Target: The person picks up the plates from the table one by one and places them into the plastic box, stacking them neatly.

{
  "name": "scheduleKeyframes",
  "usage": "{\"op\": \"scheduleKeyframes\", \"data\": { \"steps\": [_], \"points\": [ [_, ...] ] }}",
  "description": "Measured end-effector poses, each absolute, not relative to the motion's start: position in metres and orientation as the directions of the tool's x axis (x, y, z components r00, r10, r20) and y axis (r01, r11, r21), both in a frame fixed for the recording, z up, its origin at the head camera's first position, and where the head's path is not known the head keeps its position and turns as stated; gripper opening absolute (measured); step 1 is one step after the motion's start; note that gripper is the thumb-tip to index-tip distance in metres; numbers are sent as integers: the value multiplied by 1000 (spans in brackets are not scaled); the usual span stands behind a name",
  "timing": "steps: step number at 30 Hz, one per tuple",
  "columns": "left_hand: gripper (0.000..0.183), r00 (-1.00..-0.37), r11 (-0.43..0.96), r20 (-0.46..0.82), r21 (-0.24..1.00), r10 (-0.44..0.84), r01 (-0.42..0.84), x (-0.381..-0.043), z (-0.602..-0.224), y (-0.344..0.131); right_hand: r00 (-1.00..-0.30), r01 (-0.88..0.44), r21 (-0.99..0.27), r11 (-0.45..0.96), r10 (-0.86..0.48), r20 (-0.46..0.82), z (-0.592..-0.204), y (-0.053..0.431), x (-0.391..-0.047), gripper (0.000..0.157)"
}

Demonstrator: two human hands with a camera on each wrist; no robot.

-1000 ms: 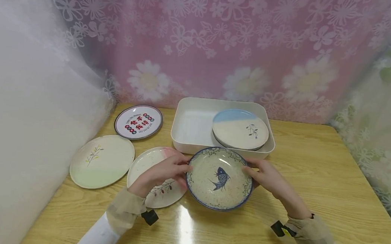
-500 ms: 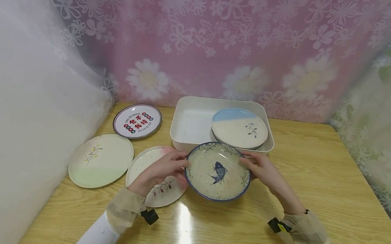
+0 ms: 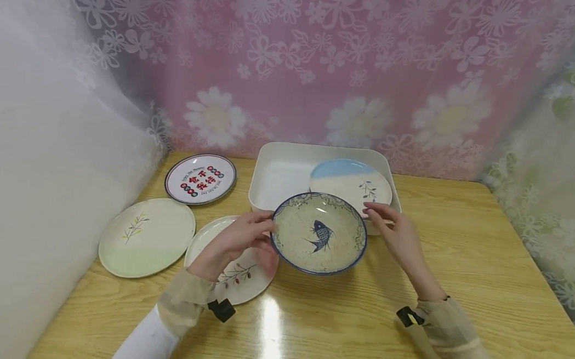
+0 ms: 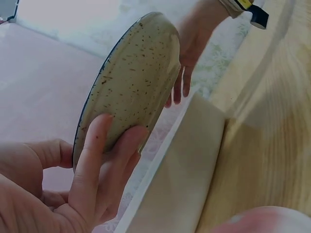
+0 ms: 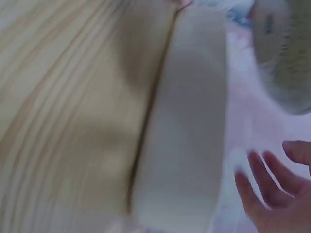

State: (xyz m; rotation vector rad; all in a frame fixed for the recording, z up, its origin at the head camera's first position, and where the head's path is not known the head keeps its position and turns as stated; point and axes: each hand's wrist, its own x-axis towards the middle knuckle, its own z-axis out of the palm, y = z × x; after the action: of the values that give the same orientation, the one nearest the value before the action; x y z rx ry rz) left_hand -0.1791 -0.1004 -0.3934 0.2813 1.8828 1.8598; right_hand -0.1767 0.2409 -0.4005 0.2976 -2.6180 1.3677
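Note:
In the head view a shallow bowl [image 3: 319, 258] with a blue rim and a blue fish hangs tilted in front of a white bin [image 3: 279, 184]. My left hand [image 3: 244, 234] pinches its left edge, thumb on top and fingers underneath. The left wrist view shows the bowl's speckled underside [image 4: 133, 77] with those fingers against it. My right hand [image 3: 396, 235] is just off the bowl's right edge, before the bin's front wall. In the right wrist view that hand [image 5: 279, 199] has loosely bent fingers, a gap separating it from the bowl [image 5: 291, 58].
Inside the bin's right half lies a stack topped by a blue-and-cream plate [image 3: 346, 186]. A pink-edged plate [image 3: 238, 292] lies under my left forearm. Farther left are a green-and-cream plate [image 3: 150, 248] and a white plate with red characters [image 3: 201, 166], all on the wooden table [image 3: 461, 256].
The bowl has moved up toward the bin and tilted, with the left hand still pinching it. My right hand has let go of its right edge and shifted slightly outward.

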Motion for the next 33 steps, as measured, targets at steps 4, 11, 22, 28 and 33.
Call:
{"op": "scheduleKeyframes", "data": {
  "steps": [4, 11, 22, 28, 33],
  "points": [
    [49, -882, 11, -182, 980, 435, -197, -190, -385, -98, -925, -288, -683, 671, -11, 379, -413, 257, -189, 42],
    [38, -914, -85, -157, 976, 375, -202, -214, -369, -87, -982, -143, -685, 714, -14, 190, -423, 282, -202, 93],
    [29, -930, -85, -192, 970, 313, -228, -253, -353, -47, -999, -48, -772, 634, -48, 22, -432, 289, -209, 108],
    [32, -923, -99, -236, 956, 305, -277, -270, -360, -22, -999, -21, -778, 628, -41, -7, -428, 287, -209, 110],
    [40, -911, -102, -292, 937, 291, -333, -278, -369, -9, -999, 3, -789, 615, -24, -23, -428, 286, -209, 112]
  ]
}}
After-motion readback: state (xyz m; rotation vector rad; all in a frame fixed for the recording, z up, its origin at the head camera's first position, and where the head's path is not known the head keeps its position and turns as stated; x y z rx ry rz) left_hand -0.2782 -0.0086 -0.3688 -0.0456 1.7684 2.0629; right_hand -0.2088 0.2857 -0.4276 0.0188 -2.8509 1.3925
